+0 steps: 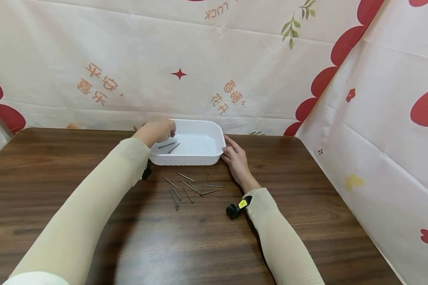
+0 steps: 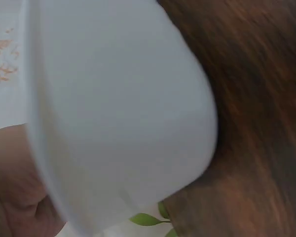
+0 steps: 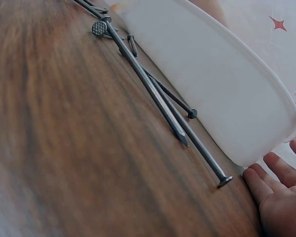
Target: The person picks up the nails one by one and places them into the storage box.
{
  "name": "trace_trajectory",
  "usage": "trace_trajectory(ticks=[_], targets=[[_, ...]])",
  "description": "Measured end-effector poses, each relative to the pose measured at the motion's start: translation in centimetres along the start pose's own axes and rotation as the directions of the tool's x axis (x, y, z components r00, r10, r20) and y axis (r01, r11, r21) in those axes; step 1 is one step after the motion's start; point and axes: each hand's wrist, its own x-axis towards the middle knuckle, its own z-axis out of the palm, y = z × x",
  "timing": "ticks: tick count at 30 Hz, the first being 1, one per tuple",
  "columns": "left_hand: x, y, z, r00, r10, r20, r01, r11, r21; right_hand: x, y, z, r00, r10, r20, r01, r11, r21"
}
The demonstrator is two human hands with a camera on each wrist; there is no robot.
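Note:
A white rectangular tray (image 1: 185, 160) sits near the table's far edge, with two steel nails (image 1: 167, 145) in its left part. My left hand (image 1: 156, 131) reaches over the tray's left rim, fingers curled down inside it, a dark sliver like a nail (image 1: 172, 136) at the fingertips. In the left wrist view the tray's outer wall hides most of that hand (image 2: 19, 192). My right hand (image 1: 237, 162) rests against the tray's right wall, its fingers extended along the corner. Several loose nails (image 1: 189, 189) lie scattered in front of the tray, their flat heads distinct in the right wrist view.
The brown wooden table (image 1: 185, 245) stretches toward me on all sides of the nails. A white patterned cloth (image 1: 146, 51) hangs right behind the tray, and another cloth (image 1: 388, 158) bounds the right side. Black wrist cameras (image 1: 232, 211) hang at both sleeves.

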Motion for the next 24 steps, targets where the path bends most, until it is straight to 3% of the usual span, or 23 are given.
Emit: trace_trajectory(ticks=[7, 16, 24], targets=[[0.2, -0.7, 1.2, 0.999, 0.031, -0.026, -0.031, 1.0, 0.006, 0.1, 0.0, 0.1, 1.0, 0.003, 0.002, -0.003, 1.0, -0.001], [0.5, -1.7, 2.7, 0.986, 0.077, -0.15, -0.077, 0.997, 0.005, 0.0, 0.1, 0.1, 1.0, -0.006, 0.002, 0.006, 1.0, 0.01], [0.5, -1.6, 3.0, 0.985, 0.083, -0.149, -0.083, 0.997, 0.006, 0.0, 0.1, 0.0, 1.0, -0.006, -0.002, 0.006, 1.0, -0.014]])
